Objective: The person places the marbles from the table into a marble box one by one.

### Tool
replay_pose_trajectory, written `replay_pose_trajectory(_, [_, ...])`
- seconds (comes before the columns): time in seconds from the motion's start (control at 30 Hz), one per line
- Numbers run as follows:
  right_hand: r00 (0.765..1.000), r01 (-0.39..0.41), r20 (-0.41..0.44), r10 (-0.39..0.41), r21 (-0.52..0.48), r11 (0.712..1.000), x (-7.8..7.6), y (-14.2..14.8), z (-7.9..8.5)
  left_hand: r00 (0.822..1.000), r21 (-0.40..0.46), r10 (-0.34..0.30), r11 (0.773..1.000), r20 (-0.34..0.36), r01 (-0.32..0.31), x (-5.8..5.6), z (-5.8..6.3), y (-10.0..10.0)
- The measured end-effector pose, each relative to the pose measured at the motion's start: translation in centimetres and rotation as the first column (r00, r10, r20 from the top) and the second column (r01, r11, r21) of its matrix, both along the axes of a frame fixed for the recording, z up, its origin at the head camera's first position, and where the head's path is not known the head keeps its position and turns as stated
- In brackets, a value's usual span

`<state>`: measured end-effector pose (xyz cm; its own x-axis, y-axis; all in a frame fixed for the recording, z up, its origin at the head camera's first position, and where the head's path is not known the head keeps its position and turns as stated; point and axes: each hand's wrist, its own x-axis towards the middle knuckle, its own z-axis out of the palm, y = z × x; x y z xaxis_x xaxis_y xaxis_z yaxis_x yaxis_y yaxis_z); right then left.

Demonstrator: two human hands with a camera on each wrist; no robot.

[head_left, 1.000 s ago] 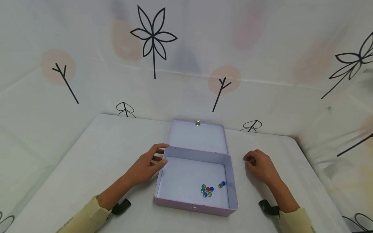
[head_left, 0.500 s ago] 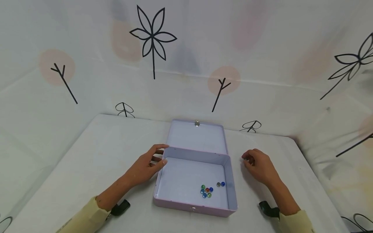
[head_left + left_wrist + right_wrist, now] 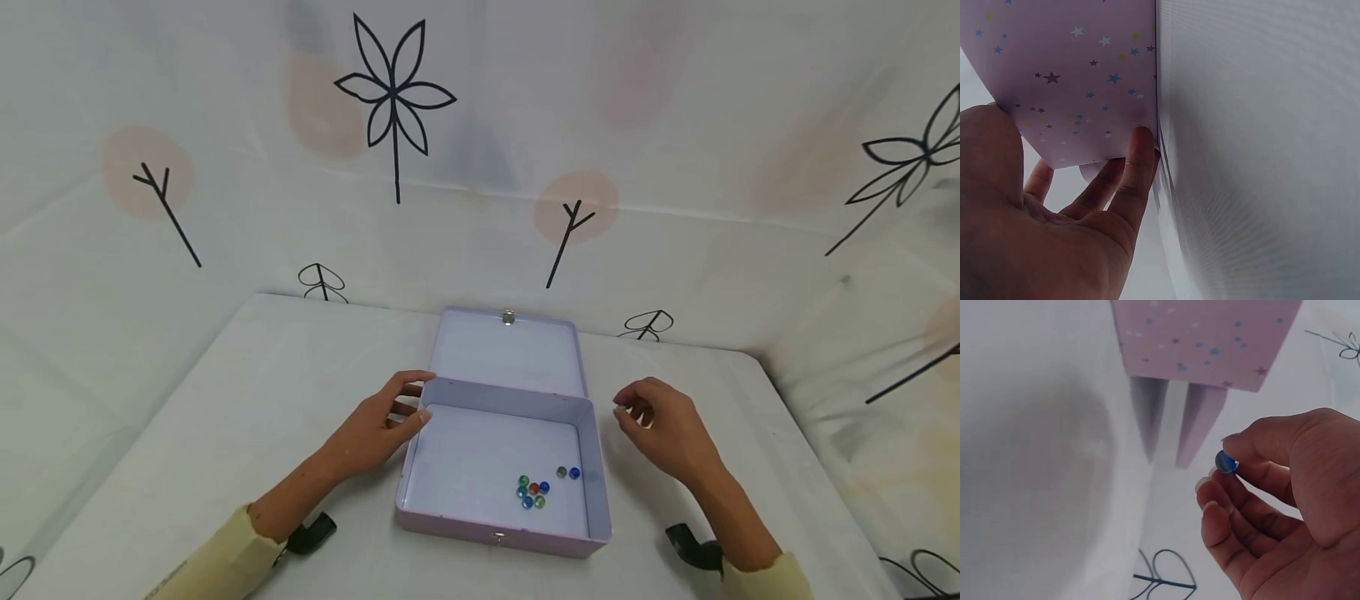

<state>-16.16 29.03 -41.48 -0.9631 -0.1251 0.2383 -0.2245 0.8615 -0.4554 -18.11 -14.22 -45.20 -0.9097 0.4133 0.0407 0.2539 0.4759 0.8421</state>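
Note:
A lilac tin box [image 3: 502, 546] stands open on the table, its hinged lid [image 3: 506, 354] laid back behind it. Several glass marbles [image 3: 534, 488] lie on its floor towards the front right. My left hand [image 3: 367, 435] rests against the box's left side, thumb at the rim and index finger by the back corner. In the left wrist view its fairly straight fingers [image 3: 1138, 165] touch the star-printed outer wall. Right of the box, my right hand [image 3: 671, 429] pinches a blue glass marble [image 3: 1225, 462] between thumb and fingertips, above the table and apart from the box.
White cloth covers the table [image 3: 300, 350]. A pale curtain [image 3: 480, 150] with line-drawn flowers hangs behind and at the sides. Dark wrist-camera mounts [image 3: 311, 533] sit below both hands. A silver clasp [image 3: 508, 317] is on the lid's far edge.
My right hand has moved slightly left and up, closer to the box, with the marble. One marble in the box rolled a little left, away from its blue neighbour. The left hand stays put.

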Motion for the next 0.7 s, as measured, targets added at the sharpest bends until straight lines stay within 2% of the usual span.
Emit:
replay_pose_trajectory(0.4, [0.997,-0.062,-0.034,0.062,0.017,0.998,1.7,-2.1,1.9,1.0,-0.001,-0.001,1.0,-0.003,0.001,-0.1,0.0,0.0])
replay_pose_trajectory(0.7, [0.99,-0.121,-0.07,0.122,0.018,0.993,2.7,-3.0,2.1,1.0,-0.005,-0.001,1.0,-0.01,0.001,-0.1,0.0,0.0])
